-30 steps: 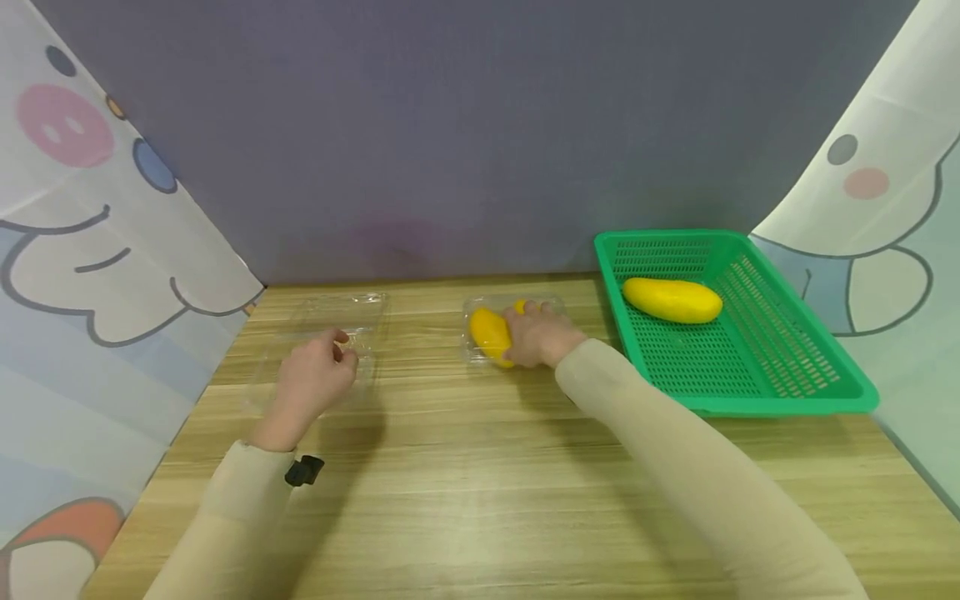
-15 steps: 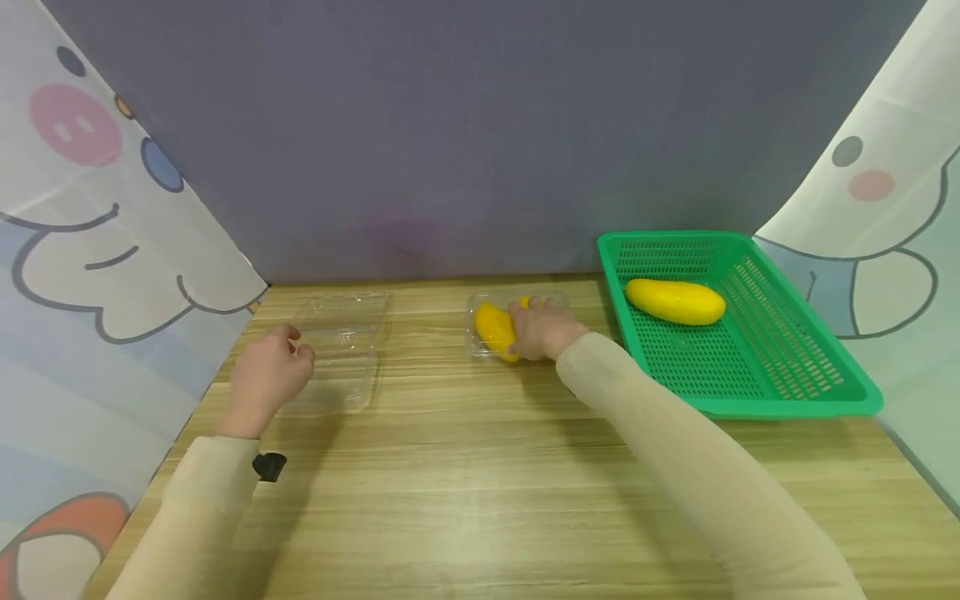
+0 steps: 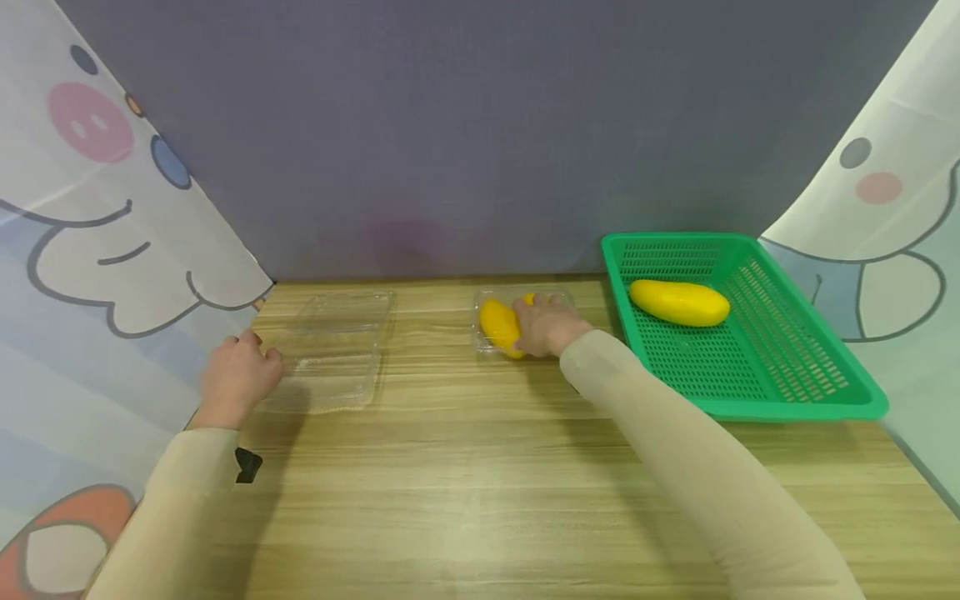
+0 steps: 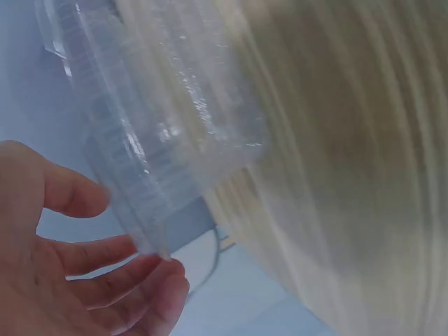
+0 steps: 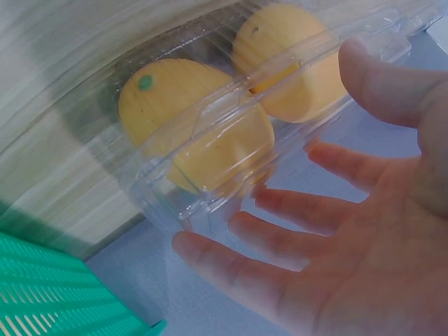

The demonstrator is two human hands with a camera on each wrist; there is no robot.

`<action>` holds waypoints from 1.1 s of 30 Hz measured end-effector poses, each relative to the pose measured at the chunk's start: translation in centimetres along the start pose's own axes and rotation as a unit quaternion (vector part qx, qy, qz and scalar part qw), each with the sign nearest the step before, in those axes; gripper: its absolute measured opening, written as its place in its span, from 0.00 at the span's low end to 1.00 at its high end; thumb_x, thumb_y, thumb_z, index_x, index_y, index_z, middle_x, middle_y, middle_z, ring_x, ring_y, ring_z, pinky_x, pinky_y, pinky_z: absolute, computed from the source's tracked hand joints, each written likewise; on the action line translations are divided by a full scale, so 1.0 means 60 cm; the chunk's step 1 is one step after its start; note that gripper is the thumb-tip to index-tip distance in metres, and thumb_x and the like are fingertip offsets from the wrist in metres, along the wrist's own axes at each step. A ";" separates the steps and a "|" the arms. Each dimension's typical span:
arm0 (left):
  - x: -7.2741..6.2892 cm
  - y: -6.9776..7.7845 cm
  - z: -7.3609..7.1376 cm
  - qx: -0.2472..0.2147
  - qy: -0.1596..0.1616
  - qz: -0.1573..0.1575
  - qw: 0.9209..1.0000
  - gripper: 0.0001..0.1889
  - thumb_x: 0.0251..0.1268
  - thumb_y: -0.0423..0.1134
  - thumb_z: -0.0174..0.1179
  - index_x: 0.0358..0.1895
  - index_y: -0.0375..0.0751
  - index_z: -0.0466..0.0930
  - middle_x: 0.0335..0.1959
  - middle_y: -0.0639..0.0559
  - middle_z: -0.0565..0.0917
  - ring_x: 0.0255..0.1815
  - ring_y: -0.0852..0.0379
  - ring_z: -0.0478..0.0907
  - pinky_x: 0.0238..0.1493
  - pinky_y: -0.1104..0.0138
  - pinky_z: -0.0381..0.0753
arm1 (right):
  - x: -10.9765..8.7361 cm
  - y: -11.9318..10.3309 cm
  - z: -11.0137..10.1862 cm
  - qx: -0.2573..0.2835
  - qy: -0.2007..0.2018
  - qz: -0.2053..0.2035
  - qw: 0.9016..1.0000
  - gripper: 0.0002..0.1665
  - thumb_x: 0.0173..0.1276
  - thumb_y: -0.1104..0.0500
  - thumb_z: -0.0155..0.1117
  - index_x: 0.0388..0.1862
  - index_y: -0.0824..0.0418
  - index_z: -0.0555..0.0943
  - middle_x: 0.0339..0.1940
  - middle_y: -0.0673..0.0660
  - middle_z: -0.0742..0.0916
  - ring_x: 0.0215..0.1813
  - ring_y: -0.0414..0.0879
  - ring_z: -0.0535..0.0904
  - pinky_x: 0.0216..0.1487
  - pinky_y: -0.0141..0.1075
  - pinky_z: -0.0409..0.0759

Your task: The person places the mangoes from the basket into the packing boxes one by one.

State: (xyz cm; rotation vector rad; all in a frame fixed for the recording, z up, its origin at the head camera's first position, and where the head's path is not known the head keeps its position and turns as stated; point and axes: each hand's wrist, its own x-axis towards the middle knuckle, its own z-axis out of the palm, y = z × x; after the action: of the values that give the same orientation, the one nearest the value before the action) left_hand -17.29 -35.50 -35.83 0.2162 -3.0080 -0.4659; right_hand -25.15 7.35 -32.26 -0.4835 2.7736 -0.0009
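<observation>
An unfolded clear plastic clamshell box (image 3: 330, 350) lies on the left of the table. My left hand (image 3: 236, 375) is at its left side; in the left wrist view, thumb and fingertips (image 4: 164, 273) reach the plastic edge without gripping it. Farther right, a second clear clamshell box (image 3: 486, 343) holds two yellow mangoes (image 5: 196, 122), one marked with a small green spot. My right hand (image 3: 551, 325) is over its right side and covers part of the fruit in the head view. Its fingers (image 5: 280, 241) are spread, with tips along the box's rim.
A green perforated basket (image 3: 750, 408) stands at the right, with one long yellow fruit (image 3: 678, 302) inside. Behind the wooden table (image 3: 450, 483) rises a grey wall (image 3: 480, 142). Cartoon-printed sheets (image 3: 892, 250) flank both sides.
My left hand has moved left, from over the unfolded box to its left edge. My right hand stays at the box of mangoes. The head view has shifted slightly.
</observation>
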 end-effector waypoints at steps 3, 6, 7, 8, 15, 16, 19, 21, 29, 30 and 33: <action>0.003 -0.013 0.002 -0.014 -0.028 -0.008 0.999 0.31 0.77 0.42 0.37 0.64 0.10 0.63 0.59 0.14 0.68 0.56 0.16 0.66 0.52 0.32 0.70 | 0.000 0.002 0.000 0.004 -0.001 0.002 1.000 0.43 0.75 0.46 0.63 0.80 0.59 0.59 0.76 0.69 0.67 0.73 0.68 0.63 0.73 0.59 0.62; 0.004 -0.025 0.003 -0.033 -0.050 -0.017 0.998 0.33 0.80 0.45 0.34 0.64 0.11 0.63 0.61 0.15 0.68 0.57 0.17 0.67 0.53 0.33 0.71 | 0.000 0.002 0.000 0.004 -0.001 0.001 1.000 0.43 0.75 0.46 0.63 0.81 0.59 0.58 0.77 0.69 0.66 0.74 0.68 0.62 0.74 0.58 0.61; 0.005 -0.028 0.004 -0.041 -0.056 -0.020 0.997 0.33 0.80 0.46 0.34 0.63 0.11 0.65 0.59 0.15 0.69 0.55 0.19 0.70 0.52 0.34 0.72 | 0.000 0.002 0.000 0.005 -0.002 0.000 1.000 0.43 0.75 0.46 0.63 0.81 0.59 0.58 0.77 0.69 0.66 0.74 0.68 0.62 0.74 0.58 0.60; 0.005 -0.031 0.005 -0.049 -0.061 -0.024 0.997 0.33 0.80 0.46 0.33 0.61 0.12 0.66 0.57 0.16 0.71 0.52 0.21 0.72 0.49 0.36 0.73 | 0.000 0.002 0.000 0.004 -0.002 0.000 1.000 0.43 0.75 0.46 0.63 0.81 0.59 0.58 0.77 0.69 0.65 0.75 0.68 0.61 0.75 0.58 0.59; 0.004 -0.050 0.015 -0.167 -0.096 -0.067 0.979 0.33 0.82 0.48 0.33 0.68 0.16 0.61 0.56 0.22 0.74 0.47 0.35 0.77 0.44 0.48 0.78 | 0.002 0.000 0.000 -0.006 -0.002 -0.003 1.000 0.43 0.75 0.45 0.62 0.81 0.59 0.59 0.78 0.69 0.65 0.75 0.69 0.61 0.76 0.58 0.56; 0.005 -0.053 0.017 -0.187 -0.100 -0.074 0.974 0.33 0.82 0.48 0.34 0.70 0.16 0.60 0.57 0.23 0.74 0.47 0.37 0.78 0.44 0.49 0.80 | 0.002 0.000 0.000 -0.009 -0.001 -0.003 1.000 0.43 0.75 0.45 0.62 0.80 0.59 0.59 0.78 0.69 0.66 0.75 0.68 0.62 0.76 0.58 0.57; 0.008 -0.059 0.024 -0.237 -0.110 -0.083 0.962 0.32 0.83 0.47 0.36 0.71 0.17 0.59 0.56 0.25 0.75 0.45 0.44 0.80 0.43 0.57 0.83 | 0.003 0.000 0.000 -0.016 0.001 -0.006 1.000 0.42 0.75 0.45 0.63 0.80 0.60 0.60 0.77 0.69 0.67 0.74 0.68 0.63 0.76 0.58 0.56; 0.011 -0.063 0.027 -0.259 -0.111 -0.082 0.956 0.32 0.84 0.47 0.37 0.70 0.18 0.60 0.54 0.29 0.76 0.42 0.50 0.80 0.40 0.62 0.83 | 0.005 0.001 0.000 -0.017 0.002 -0.006 1.000 0.42 0.75 0.45 0.63 0.79 0.60 0.60 0.77 0.69 0.67 0.74 0.68 0.64 0.76 0.58 0.57; 0.012 -0.066 0.028 -0.297 -0.111 -0.062 0.946 0.29 0.84 0.47 0.42 0.67 0.19 0.65 0.45 0.42 0.78 0.37 0.59 0.78 0.38 0.66 0.82 | 0.007 0.005 -0.001 -0.003 0.004 -0.001 1.000 0.42 0.74 0.46 0.64 0.79 0.60 0.61 0.75 0.69 0.69 0.73 0.68 0.64 0.73 0.58 0.61; 0.013 -0.065 0.027 -0.297 -0.113 -0.061 0.946 0.29 0.84 0.46 0.42 0.66 0.19 0.64 0.45 0.42 0.77 0.37 0.59 0.77 0.38 0.66 0.82 | 0.006 0.005 -0.002 -0.005 0.005 0.000 1.000 0.42 0.74 0.46 0.64 0.79 0.60 0.61 0.75 0.69 0.69 0.72 0.68 0.65 0.73 0.58 0.61; 0.014 -0.062 0.026 -0.301 -0.122 -0.061 0.944 0.28 0.84 0.45 0.42 0.66 0.19 0.64 0.45 0.43 0.75 0.35 0.59 0.74 0.37 0.66 0.80 | 0.006 0.006 -0.003 -0.014 0.014 0.004 1.000 0.41 0.74 0.45 0.64 0.78 0.59 0.62 0.73 0.68 0.71 0.70 0.67 0.67 0.72 0.58 0.62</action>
State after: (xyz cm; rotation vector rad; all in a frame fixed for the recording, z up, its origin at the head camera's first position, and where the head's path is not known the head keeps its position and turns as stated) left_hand -17.82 -38.70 -38.42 0.3115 -2.9012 -1.4808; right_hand -25.65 7.55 -32.23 -0.4835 2.8055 0.0348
